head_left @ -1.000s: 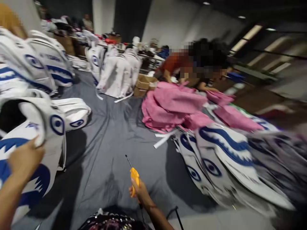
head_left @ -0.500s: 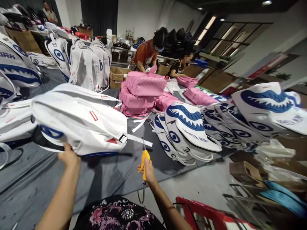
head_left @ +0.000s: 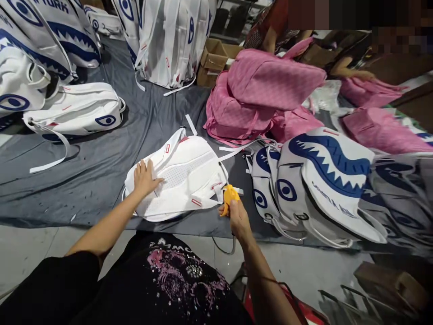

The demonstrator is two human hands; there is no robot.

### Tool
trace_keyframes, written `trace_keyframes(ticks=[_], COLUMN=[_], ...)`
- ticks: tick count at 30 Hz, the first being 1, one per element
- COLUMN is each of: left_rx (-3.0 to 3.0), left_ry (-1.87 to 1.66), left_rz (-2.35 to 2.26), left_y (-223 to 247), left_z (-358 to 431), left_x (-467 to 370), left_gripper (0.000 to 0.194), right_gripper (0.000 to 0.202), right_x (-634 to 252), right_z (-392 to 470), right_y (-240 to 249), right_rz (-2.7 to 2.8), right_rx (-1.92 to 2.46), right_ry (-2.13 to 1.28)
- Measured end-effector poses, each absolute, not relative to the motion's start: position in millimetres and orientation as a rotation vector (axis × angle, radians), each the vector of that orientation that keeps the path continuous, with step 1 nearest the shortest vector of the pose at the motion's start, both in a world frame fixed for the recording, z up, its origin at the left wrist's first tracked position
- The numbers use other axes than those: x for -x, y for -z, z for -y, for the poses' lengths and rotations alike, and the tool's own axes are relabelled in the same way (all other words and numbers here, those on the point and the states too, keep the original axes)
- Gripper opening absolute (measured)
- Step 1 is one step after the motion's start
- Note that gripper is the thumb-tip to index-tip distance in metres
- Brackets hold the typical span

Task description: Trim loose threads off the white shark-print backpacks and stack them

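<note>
A white backpack (head_left: 184,180) lies flat with its padded back and straps facing up on the grey cloth. My left hand (head_left: 145,178) rests on its left part, fingers spread, pressing but not gripping. In my right hand (head_left: 239,219) is a yellow corded hand tool (head_left: 230,198) with a thin dark tip; its exact kind is not clear. The tool is at the backpack's right end, close to the strap ends, and its tip points up over that edge. Whether the tip touches the fabric I cannot tell.
Pink backpacks (head_left: 250,104) are stacked behind. White shark-mouth backpacks (head_left: 331,180) lie in a row at right; others stand at the far left, near another white backpack (head_left: 84,113) lying down. A co-worker's hand (head_left: 358,74) touches pink bags. A red object (head_left: 294,302) stands below.
The white backpack, earlier on its side at left under my left hand, now lies back-up in front of me. The left hand has moved onto it; the tool has come to its right end. My view has tilted down.
</note>
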State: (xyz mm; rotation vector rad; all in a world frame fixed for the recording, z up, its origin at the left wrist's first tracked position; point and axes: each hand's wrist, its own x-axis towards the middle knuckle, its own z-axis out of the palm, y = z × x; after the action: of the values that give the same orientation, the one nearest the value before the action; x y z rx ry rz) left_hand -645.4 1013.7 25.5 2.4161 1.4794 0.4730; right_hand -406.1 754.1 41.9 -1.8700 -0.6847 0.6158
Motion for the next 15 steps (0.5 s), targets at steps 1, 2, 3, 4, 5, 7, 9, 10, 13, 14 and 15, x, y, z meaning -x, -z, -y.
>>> trace_keyframes(ticks=[1,2,3,4,5,7,9,10,13,14,15], left_rx=[-2.444,-2.462,-2.478,-2.49,-2.487,-2.405,-2.215,-2.108,-1.815,-1.671,-1.485], left_ry=[-0.399,-0.344,-0.311,-0.294,-0.278,-0.217,-0.167,-0.192,-0.421,-0.479,-0.494], left_rz=[-1.542,-1.572,-1.584,-1.586,-1.585,-1.589,-1.588,-1.566,-1.256,-1.128,-1.038], left_y=[-19,-14,-9,-5,-3,-2,-4,-5,-7,-6,-5], left_z=[-1028,-1037,-1041,-1040,-1035,-1019,-1003,-998,-998,-1002,-1007], left_x=[649,652,656,661,668,687,710,720,732,729,725], left_gripper=[0.095,0.09,0.08,0.069,0.061,0.051,0.048,0.049,0.056,0.059,0.062], right_gripper=[0.067,0.066,0.064,0.061,0.058,0.053,0.05,0.049,0.049,0.05,0.051], right_x=[406,405,401,396,390,377,368,366,376,383,393], right_z=[-762,-771,-779,-788,-797,-813,-828,-835,-856,-862,-868], right_y=[-49,-55,-61,-66,-71,-79,-87,-91,-101,-104,-106], right_rz=[0.738,0.776,0.794,0.792,0.779,0.771,0.857,0.944,1.22,1.282,1.335], right_rx=[1.889,1.906,1.929,1.954,1.981,2.031,2.101,2.15,2.383,2.48,2.57], right_ry=[-0.687,-0.757,-0.808,-0.833,-0.837,-0.822,-0.839,-0.852,-0.752,-0.672,-0.6])
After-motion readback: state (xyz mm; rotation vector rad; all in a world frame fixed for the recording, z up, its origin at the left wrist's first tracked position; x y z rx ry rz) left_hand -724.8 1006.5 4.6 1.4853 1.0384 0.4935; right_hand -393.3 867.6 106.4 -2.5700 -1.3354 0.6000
